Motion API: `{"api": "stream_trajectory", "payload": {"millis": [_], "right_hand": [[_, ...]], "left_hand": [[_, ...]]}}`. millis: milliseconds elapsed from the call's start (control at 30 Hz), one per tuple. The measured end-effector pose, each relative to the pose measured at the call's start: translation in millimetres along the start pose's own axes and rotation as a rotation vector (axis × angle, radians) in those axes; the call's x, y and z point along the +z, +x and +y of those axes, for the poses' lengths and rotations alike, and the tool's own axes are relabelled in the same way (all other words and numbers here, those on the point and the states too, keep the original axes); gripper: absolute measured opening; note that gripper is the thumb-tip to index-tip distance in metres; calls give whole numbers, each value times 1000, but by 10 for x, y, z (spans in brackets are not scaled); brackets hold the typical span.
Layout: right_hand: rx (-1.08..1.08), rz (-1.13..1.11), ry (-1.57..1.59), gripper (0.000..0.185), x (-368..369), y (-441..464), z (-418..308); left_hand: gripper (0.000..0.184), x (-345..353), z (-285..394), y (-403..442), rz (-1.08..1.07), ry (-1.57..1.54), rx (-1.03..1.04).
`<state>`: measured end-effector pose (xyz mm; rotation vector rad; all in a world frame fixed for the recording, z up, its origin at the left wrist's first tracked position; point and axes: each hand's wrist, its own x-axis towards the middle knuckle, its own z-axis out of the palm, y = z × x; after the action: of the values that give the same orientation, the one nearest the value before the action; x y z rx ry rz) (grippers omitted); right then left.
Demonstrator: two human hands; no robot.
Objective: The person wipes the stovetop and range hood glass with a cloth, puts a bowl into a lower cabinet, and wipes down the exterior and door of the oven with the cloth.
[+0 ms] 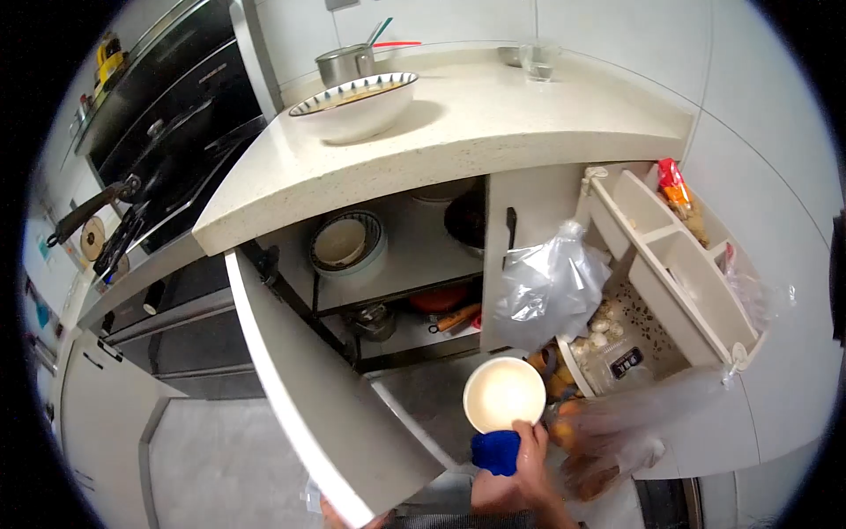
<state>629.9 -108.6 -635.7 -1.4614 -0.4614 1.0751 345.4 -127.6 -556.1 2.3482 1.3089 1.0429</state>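
Note:
Near the bottom centre, my right hand (531,463) holds a cream-coloured bowl (504,395) by its lower rim, its inside facing up. A blue cloth (495,452) lies against the bowl's lower edge beside the fingers. My left hand (330,514) shows only in part at the bottom edge, behind the end of the open white cabinet door (330,414); its fingers are hidden. Inside the cabinet, a small bowl (340,242) rests in a stack of bowls on the upper shelf (401,264).
A patterned bowl (357,110) and a metal pot (345,65) stand on the counter (493,115). A pull-out rack (696,264) with plastic bags (553,286) juts out at right. The cooktop (189,159) is at left.

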Motion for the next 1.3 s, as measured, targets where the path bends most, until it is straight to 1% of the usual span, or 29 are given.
{"api": "stream_trajectory", "payload": {"millis": [67, 133, 200, 267, 400, 467, 500, 567, 600, 667, 700, 867, 967, 1033, 1100, 1133, 1167, 1200, 1233, 1300], "right_hand": [[26, -84, 59, 38, 316, 92, -95], [-26, -163, 191, 36, 712, 231, -161], [-33, -291, 233, 33, 1144, 344, -469], [-179, -381, 238, 32, 1649, 626, -574], [-276, -514, -7, 38, 2668, 1191, -1079], [-246, -514, -254, 46, 3149, 1495, -1267], [-252, -519, -253, 46, 3388, 1649, -1251], [-385, -378, -229, 44, 3814, 1949, -1139], [-392, -386, -228, 44, 3943, 2040, -1136], [-279, -346, -465, 46, 4127, 2224, -1078], [-248, -299, -310, 38, 4202, 2384, -935], [-279, -316, -398, 40, 4225, 2539, -833], [-287, -308, -385, 43, 3935, 2244, -951], [-118, -290, -107, 43, 3579, 1851, -1063], [-58, -311, 68, 42, 3147, 1759, -928], [-54, -387, 171, 36, 2859, 1674, -845], [-110, -411, 310, 30, 2614, 1541, -785], [-104, -386, 408, 26, 2364, 1415, -715], [-70, -346, 422, 23, 2100, 1299, -697], [-213, -187, 525, 24, 1636, 1191, -529]], "left_hand": [[15, -181, 14, -172, 11, 40, -67], [14, -304, -57, -407, 29, 70, -137], [13, -399, -82, -532, 43, 93, -182], [13, -479, -96, -647, 59, 104, -212], [11, -594, -135, -771, 84, 114, -233], [11, -650, -161, -802, 90, 115, -234], [11, -677, -169, -825, 93, 117, -233], [10, -724, -183, -855, 100, 115, -236], [10, -745, -195, -872, 104, 116, -238], [10, -785, -207, -908, 109, 119, -244], [10, -802, -212, -920, 110, 118, -247], [11, -852, -233, -949, 114, 123, -255], [12, -861, -226, -912, 107, 123, -242], [12, -841, -216, -857, 104, 121, -219], [13, -811, -213, -743, 91, 117, -167], [13, -796, -213, -668, 83, 116, -132], [14, -745, -200, -567, 72, 111, -85], [14, -707, -176, -468, 59, 109, -40], [14, -629, -131, -333, 51, 109, 27], [15, -427, 30, -33, 35, 99, 143]]}}
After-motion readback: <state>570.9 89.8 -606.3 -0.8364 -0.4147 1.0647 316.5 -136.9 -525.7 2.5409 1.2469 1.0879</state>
